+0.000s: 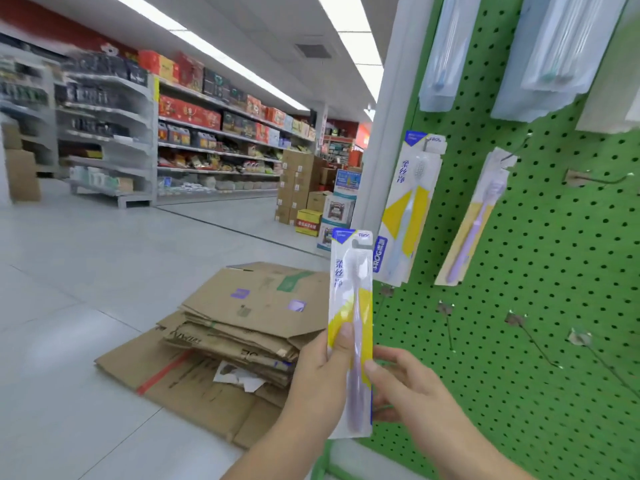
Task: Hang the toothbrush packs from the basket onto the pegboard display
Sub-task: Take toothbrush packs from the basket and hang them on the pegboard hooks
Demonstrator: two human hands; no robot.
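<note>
Shop: stocked shelves (214,133), green pegboard (540,271).

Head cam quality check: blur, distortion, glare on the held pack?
Head view: far-left shelves smeared by motion blur; wide-angle bends the aisle and ceiling lights. The held toothbrush pack is fairly sharp, mild sheen on its plastic, gripped by left hand and right hand. Pegboard is evenly lit.

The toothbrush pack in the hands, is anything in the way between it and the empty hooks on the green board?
Nothing visible blocks it. The toothbrush pack, held by the left hand and right hand, has open air between it and the bare hooks on the pegboard.
</note>
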